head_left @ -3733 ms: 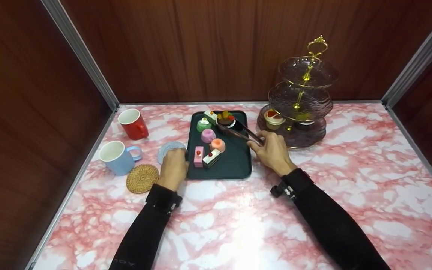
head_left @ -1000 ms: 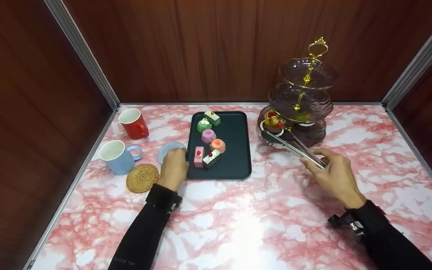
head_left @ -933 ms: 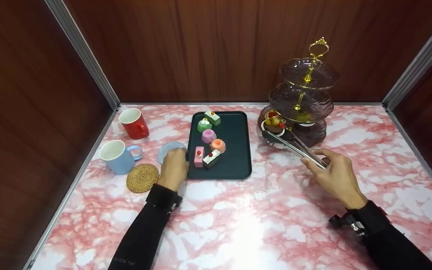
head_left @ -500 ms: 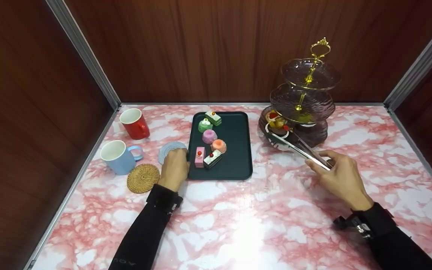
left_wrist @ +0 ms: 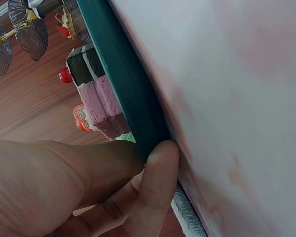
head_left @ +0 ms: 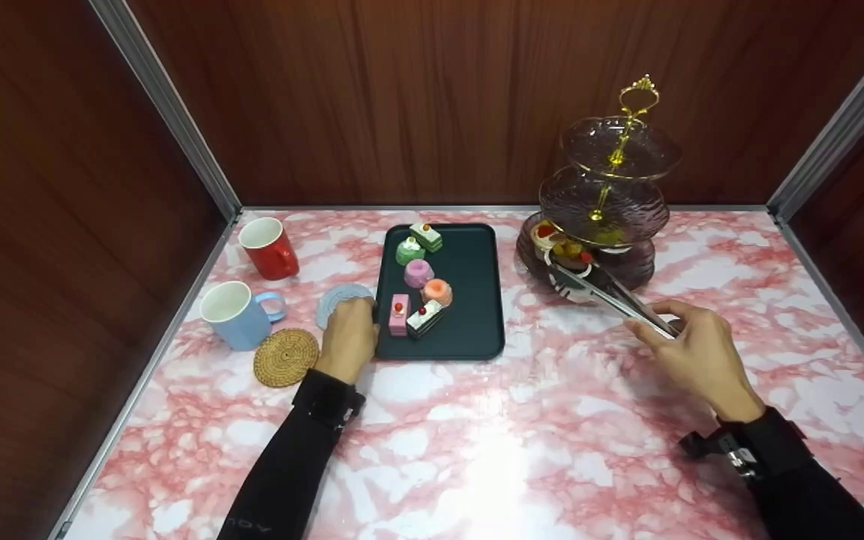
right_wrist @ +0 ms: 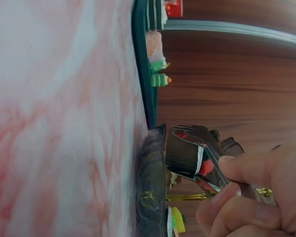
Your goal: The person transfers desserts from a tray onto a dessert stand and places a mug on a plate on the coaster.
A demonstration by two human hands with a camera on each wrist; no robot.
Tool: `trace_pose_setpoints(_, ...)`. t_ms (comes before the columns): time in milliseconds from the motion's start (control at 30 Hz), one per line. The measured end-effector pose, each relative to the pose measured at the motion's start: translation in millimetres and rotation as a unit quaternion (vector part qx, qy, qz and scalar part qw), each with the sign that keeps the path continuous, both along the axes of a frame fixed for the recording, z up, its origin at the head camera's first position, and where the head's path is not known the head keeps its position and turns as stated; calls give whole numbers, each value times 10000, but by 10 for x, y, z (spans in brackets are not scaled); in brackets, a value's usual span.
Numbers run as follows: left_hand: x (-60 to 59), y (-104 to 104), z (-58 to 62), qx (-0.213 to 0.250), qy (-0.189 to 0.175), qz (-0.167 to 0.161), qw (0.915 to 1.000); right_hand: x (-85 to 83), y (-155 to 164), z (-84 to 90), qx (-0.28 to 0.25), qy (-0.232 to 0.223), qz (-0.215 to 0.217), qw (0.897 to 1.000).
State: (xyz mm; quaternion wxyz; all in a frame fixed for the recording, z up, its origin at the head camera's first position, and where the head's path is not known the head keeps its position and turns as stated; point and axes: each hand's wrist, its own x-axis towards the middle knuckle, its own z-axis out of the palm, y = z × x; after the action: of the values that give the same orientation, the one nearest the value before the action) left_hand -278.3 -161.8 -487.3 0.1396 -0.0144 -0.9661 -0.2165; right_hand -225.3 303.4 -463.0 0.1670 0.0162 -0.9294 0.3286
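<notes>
My left hand pinches the left rim of the dark green tray, thumb above and a finger below in the left wrist view. With my right hand I hold metal tongs, whose ends are around a chocolate cupcake topped with yellow and red fruit. In the right wrist view the cupcake is between the tong ends, close over the bottom plate of the tiered stand. A cream cupcake with a red top sits behind it on that plate.
Small cakes, among them a pink slice and a purple ring cake, stand on the tray's left side. Left of it are a red mug, a blue mug, a woven coaster and a grey-blue coaster. Wooden walls surround the table.
The tongs carried the fruit-topped cupcake from the tray to the stand's bottom plate. In the last second my right hand and the cupcake shifted slightly right. My left hand stayed at the tray.
</notes>
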Motion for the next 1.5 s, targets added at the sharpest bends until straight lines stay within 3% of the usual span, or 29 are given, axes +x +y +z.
trace_pose_setpoints(600, -6, -3, -12, -144, 171, -80, 9997, -6, 175, 77, 90, -557, -217, 9982)
trace_pose_setpoints(1500, -10, 7, -12, -72, 47, 42, 10000, -34, 205, 115, 123, -149, -347, 9992)
